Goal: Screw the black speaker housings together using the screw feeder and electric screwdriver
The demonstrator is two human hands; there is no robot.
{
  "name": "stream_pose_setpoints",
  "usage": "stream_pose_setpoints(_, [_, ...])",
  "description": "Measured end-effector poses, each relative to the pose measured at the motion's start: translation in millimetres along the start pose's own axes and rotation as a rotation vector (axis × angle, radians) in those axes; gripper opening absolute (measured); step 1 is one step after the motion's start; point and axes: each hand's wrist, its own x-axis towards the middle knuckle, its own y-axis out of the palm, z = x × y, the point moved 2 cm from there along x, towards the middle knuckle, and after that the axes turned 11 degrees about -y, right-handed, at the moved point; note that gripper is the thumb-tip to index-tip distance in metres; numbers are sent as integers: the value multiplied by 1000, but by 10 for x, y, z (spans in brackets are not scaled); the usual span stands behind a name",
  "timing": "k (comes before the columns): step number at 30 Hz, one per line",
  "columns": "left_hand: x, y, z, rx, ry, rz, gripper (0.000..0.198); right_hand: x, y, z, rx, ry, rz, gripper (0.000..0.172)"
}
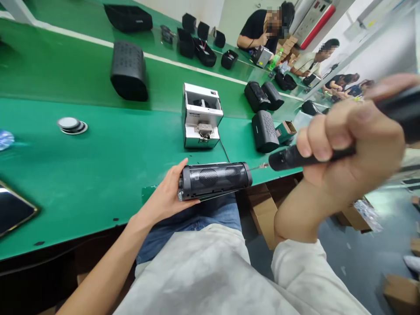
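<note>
My left hand grips the near end of a dark cylindrical speaker, holding it on its side at the table's front edge, over my lap. My right hand is wrapped in a fist around a black electric screwdriver. The screwdriver's thin bit points left and its tip sits at the speaker's far end face.
On the green table stand a white screw feeder box, more black speakers, round discs and black trays. Other people sit at the far end. Cardboard boxes lie under the table.
</note>
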Motion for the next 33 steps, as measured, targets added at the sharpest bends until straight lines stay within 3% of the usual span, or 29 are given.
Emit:
stream_pose_setpoints(3, [2, 0, 11, 6, -5, -4, 123, -212, -163, 198, -114, 58, -4, 31])
stream_pose_setpoints(8, [-8, -3, -4, 20, -27, -10, 121, -371, -311, 131, -78, 67, 121, 37])
stream_pose_setpoints(17, [-17, 8, 0, 2, -51, 5, 135, -588, -221, -51, 22, 53, 86, 22])
stream_pose_setpoints(22, [-42, -2, -45, 21, -22, 5, 132, -826, -198, -263, 7, 65, 219, 21])
stream_pose_setpoints(33, [-62, -13, -80, 1, -36, 28, 132, -885, -312, -358, 33, 109, 195, 19])
